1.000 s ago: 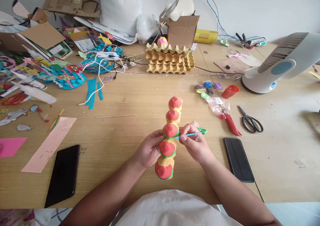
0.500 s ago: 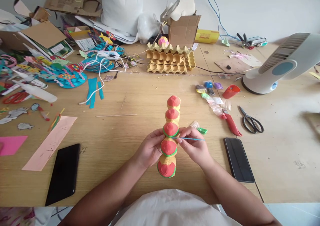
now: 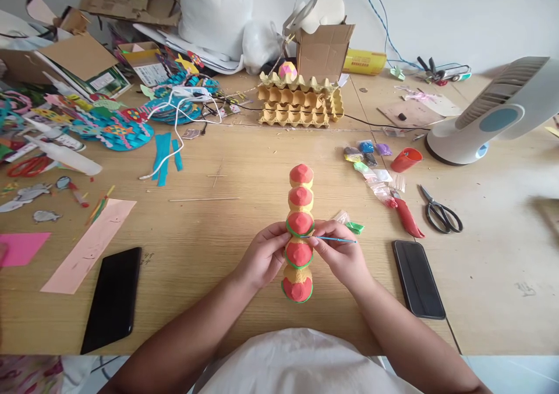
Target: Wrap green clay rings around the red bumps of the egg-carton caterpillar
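My left hand (image 3: pixel 267 255) grips the left side of an egg carton strip (image 3: pixel 299 197), held lengthwise in front of me. Red clay covers its several cup tops, and green clay rims the three nearest ones. In my right hand (image 3: pixel 341 253) is a thin blue stick-like tool (image 3: pixel 334 239), pinched between thumb and fingers. Its tip meets the strip just below the middle cup, at the green edge. An opened packet of green clay (image 3: pixel 354 227) lies beyond my right hand.
Black scissors (image 3: pixel 442 210), a red-handled cutter (image 3: pixel 408 216) and a phone (image 3: pixel 418 279) lie on the right. Another phone (image 3: pixel 112 298) is at left. Egg trays (image 3: pixel 294 114) stand at the back, a white fan (image 3: pixel 484 114) far right.
The strip's near end has swung slightly right, so it stands straighter. Both hands keep their hold, and the blue tool stays at the middle cup's lower edge.
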Demonstrator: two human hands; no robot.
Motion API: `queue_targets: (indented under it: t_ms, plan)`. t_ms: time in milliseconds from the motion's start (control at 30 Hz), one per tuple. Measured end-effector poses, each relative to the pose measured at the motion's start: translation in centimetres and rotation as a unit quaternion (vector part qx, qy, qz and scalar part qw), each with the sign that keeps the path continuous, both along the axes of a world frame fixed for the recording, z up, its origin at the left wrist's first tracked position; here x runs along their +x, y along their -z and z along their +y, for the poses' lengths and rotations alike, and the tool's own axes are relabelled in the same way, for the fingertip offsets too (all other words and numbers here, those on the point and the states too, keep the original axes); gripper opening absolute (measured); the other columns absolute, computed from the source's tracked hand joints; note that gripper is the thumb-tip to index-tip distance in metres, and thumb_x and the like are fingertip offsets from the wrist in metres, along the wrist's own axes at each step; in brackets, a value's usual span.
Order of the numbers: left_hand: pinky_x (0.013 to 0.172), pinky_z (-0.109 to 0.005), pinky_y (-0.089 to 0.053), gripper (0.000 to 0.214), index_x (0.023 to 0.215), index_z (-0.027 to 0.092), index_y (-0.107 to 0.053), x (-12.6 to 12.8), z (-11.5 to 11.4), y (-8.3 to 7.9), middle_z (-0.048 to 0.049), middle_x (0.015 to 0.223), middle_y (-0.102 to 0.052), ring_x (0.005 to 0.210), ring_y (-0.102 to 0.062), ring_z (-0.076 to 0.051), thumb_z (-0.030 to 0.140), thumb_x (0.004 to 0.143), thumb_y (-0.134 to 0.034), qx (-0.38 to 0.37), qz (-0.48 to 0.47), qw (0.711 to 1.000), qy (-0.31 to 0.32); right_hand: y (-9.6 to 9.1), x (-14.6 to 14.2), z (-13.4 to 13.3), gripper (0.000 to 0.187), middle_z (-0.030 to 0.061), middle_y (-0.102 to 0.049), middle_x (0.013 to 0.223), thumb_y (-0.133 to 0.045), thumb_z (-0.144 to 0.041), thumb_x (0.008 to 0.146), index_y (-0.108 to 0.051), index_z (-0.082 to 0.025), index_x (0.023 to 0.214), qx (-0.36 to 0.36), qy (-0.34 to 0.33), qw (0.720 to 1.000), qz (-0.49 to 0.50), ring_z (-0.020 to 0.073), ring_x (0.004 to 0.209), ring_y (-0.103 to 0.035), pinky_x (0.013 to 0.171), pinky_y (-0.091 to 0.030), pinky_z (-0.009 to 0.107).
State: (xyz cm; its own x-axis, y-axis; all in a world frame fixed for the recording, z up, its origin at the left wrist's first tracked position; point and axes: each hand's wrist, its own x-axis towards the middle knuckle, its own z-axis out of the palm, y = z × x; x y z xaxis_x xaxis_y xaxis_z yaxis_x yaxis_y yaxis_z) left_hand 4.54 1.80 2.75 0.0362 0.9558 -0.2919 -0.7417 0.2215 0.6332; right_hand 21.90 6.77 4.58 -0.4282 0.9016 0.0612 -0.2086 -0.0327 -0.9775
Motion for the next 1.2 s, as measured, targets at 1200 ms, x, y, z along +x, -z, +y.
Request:
queue_targets:
  t_ms: [1200]
  plan:
    - [0.075, -0.029, -0.054, 0.027, 0.097, 0.016, -0.08, 0.07, -0.37, -0.45, -0.0063, 0.093, -0.078, 0.082, -0.07, -0.017, 0.032, 0.078, -0.088, 0.046, 0.015, 0.998, 0.037, -0.02, -0.31, 0.17, 0.033, -0.0065, -0.036, 0.06, -0.084, -0.035, 0.08, -0.056, -0.021, 0.072, -0.274, -0.058, 0.944, 0.177, 0.0105, 0.056, -0.028, 0.053, -0.025, 0.023]
